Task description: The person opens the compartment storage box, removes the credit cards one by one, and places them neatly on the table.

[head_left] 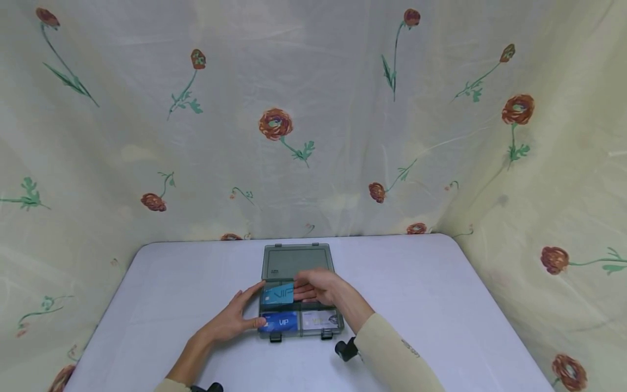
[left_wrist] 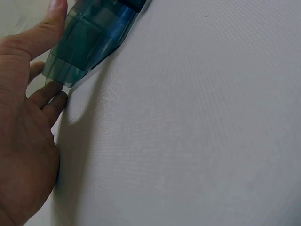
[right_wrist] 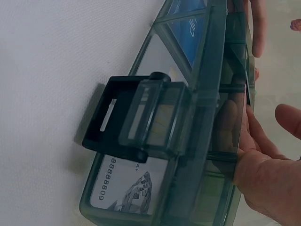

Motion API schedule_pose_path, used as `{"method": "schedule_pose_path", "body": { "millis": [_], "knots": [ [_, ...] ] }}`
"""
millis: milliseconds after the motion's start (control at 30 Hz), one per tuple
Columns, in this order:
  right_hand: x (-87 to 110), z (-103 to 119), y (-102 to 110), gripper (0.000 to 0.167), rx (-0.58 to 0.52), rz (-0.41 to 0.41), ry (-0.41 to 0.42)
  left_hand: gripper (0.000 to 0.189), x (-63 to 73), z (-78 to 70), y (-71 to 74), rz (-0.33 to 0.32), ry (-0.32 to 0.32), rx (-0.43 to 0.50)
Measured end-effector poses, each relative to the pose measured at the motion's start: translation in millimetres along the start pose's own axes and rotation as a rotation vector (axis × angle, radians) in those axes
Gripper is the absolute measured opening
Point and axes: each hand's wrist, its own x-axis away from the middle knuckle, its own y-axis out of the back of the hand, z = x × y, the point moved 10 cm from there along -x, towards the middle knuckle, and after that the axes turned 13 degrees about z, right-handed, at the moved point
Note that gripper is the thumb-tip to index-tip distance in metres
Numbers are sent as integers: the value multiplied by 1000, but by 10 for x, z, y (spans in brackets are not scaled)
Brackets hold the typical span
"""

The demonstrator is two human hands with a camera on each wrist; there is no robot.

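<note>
A translucent dark green card case (head_left: 299,260) lies open, with its lid folded back at the far side. My left hand (head_left: 234,316) rests along its left edge, thumb and fingers spread and touching the side. A light-blue VIP card (head_left: 278,294) sits slightly askew over the far left compartment. Palm facing up and left, my right hand (head_left: 317,286) reaches over the far right compartment, its fingertips right at the card's right edge. In the right wrist view, this hand's thumb (right_wrist: 288,118) stands apart from the fingers, which partly show through the case wall.
The near compartments hold a dark-blue VIP card (head_left: 280,321) and a silver card (head_left: 319,319) with a diamond picture. Two black latches (head_left: 276,337) stick out at the case's front. Behind the white table (head_left: 401,294) hangs a flowered curtain (head_left: 333,81).
</note>
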Motion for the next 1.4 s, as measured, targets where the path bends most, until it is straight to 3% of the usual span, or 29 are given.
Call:
{"method": "schedule_pose_path", "body": {
  "millis": [233, 500, 767, 1400],
  "knots": [
    [-14, 9, -4, 29, 11, -6, 13, 91, 11, 1, 6, 2, -6, 6],
    [-14, 10, -15, 29, 15, -14, 15, 90, 4, -2, 7, 3, -30, -12],
    [0, 12, 1, 24, 19, -20, 19, 90, 16, 16, 14, -2, -7, 15],
    [102, 77, 56, 23, 38, -28, 35, 91, 12, 4, 19, -7, -8, -19]
  ]
}}
